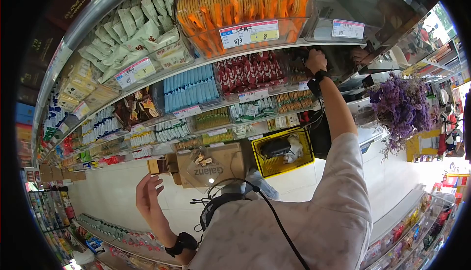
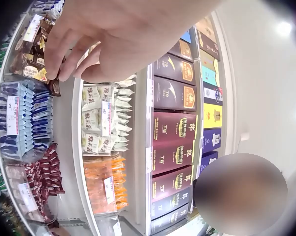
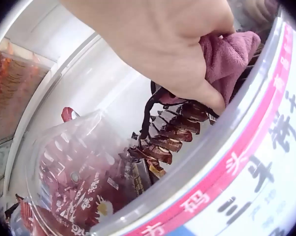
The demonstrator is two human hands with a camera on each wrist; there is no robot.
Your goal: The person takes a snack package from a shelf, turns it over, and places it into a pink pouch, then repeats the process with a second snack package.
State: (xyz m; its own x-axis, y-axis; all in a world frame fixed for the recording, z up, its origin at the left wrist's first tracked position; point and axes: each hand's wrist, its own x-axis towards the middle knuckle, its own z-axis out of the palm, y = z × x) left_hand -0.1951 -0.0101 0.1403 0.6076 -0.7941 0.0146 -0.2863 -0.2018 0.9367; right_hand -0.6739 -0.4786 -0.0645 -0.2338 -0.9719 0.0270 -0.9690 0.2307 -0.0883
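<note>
My right hand [image 1: 316,61] reaches into the shelf below the upper tier, just right of the dark red packets [image 1: 251,74]. In the right wrist view that hand [image 3: 172,54] grips a pink cloth [image 3: 231,56], thumb against it, above a row of brown packets [image 3: 175,135]. A black strap [image 3: 147,115] hangs by the cloth. My left hand [image 1: 149,199] is raised over the floor, fingers loosely bent and holding nothing. The left wrist view shows the left hand [image 2: 113,39] in front of the shelves, its fingertips overlapping brown packets [image 2: 37,61] from that camera's angle.
A yellow basket [image 1: 307,161] with a dark item and a white bag stands on the floor beside a cardboard box [image 1: 225,159]. Purple dried flowers [image 1: 400,103] stand right of my right arm. The clear upper bin [image 1: 294,37] of orange packets overhangs the shelf.
</note>
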